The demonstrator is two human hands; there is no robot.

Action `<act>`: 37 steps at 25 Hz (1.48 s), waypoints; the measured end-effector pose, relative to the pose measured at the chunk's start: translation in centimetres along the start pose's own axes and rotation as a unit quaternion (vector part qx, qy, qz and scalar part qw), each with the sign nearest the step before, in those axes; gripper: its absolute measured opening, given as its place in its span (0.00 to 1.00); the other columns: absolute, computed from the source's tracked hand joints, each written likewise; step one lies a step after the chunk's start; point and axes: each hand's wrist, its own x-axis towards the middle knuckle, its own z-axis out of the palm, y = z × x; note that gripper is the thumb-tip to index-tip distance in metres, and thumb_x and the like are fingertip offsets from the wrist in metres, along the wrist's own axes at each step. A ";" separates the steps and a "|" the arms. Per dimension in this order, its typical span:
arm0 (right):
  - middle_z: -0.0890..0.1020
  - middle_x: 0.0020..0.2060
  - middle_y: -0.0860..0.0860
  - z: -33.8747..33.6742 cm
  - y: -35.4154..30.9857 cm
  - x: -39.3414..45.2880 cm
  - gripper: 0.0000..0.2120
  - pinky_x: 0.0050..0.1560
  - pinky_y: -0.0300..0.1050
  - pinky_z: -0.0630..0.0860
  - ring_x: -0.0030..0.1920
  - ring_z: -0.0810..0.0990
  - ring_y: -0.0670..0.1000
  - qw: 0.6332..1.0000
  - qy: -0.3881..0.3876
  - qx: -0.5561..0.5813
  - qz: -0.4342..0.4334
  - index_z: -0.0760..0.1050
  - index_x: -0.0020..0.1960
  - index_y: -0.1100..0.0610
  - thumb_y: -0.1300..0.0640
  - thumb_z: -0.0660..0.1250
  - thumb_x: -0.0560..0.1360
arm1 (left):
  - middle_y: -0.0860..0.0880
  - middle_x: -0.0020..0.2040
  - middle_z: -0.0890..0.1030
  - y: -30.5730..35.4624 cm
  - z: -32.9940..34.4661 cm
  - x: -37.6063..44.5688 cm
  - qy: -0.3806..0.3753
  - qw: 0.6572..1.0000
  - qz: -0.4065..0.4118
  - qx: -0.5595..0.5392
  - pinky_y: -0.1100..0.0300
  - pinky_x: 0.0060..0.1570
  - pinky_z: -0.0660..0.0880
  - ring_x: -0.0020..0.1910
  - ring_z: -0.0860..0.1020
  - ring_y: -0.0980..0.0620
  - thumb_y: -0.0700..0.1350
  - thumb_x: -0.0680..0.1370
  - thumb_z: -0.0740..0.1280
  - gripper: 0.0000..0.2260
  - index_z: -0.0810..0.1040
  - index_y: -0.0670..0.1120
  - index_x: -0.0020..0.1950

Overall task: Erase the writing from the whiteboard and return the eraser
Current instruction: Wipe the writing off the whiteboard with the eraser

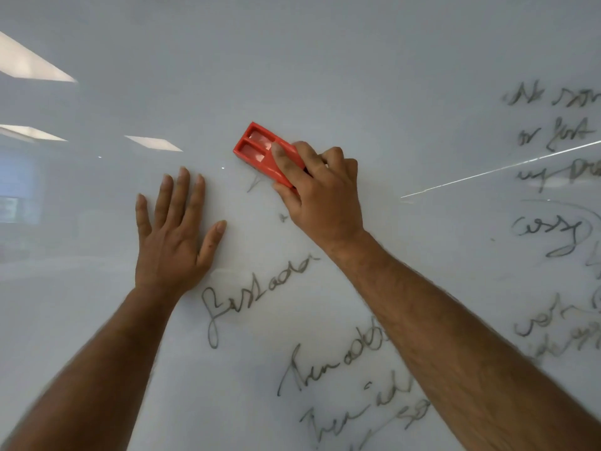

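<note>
Red plastic fills my right hand (320, 190): the grip is closed around the eraser (266, 154), thumb on one long side, fingers over the back and far side. I think it is held this way so the flat soft face can press hard on the whiteboard (325, 76). The eraser sits near the middle of the board, tilted, its free end pointing up and left. Just below it is a small leftover stroke (253, 183) and a dot. My left hand (174, 229) is spread wide and holds nothing; it lies flat on the board beside the eraser, I guess to keep me steady while I rub. Lower down is a loopy word (247, 294), with more lines of writing (344, 385) under my right arm. Far right has more scribbles (559, 138). Lots is left to wipe, so the eraser cannot go back yet.
</note>
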 end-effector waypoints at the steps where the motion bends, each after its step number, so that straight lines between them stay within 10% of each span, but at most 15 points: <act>1: 0.81 0.63 0.51 0.1 -0.7 -0.7 0.24 0.47 0.54 0.73 0.48 0.77 0.58 1.000 0.002 0.007 -0.012 0.73 0.72 0.49 0.44 0.66 0.78 | 0.45 0.85 0.52 -0.3 -0.2 -0.4 -0.004 1.000 0.002 -0.002 0.37 0.80 0.46 0.84 0.49 0.45 0.61 0.83 0.50 0.33 0.53 0.47 0.85; 23: 0.82 0.61 0.54 -0.9 -9.7 -18.0 0.17 0.48 0.51 0.76 0.46 0.80 0.55 0.944 -0.087 0.127 -0.292 0.76 0.68 0.47 0.58 0.62 0.81 | 0.45 0.84 0.56 -3.7 -3.8 -7.4 -0.099 0.995 -0.028 -0.001 0.35 0.78 0.51 0.83 0.54 0.43 0.56 0.83 0.51 0.30 0.58 0.46 0.83; 32: 0.81 0.63 0.50 -3.3 5.0 -10.1 0.22 0.47 0.53 0.71 0.47 0.77 0.60 0.999 0.018 -0.002 0.042 0.74 0.71 0.47 0.44 0.68 0.78 | 0.43 0.84 0.55 -1.0 -3.9 -7.5 -0.106 0.993 -0.049 0.002 0.32 0.77 0.51 0.83 0.54 0.40 0.60 0.82 0.53 0.33 0.58 0.47 0.84; 37: 0.80 0.66 0.50 -3.0 0.8 -14.2 0.23 0.50 0.52 0.68 0.49 0.72 0.57 0.983 0.021 0.047 0.178 0.73 0.72 0.47 0.45 0.68 0.78 | 0.43 0.84 0.57 1.6 -2.9 -7.3 -0.085 0.996 0.002 0.008 0.32 0.77 0.51 0.83 0.56 0.41 0.58 0.83 0.54 0.29 0.61 0.49 0.83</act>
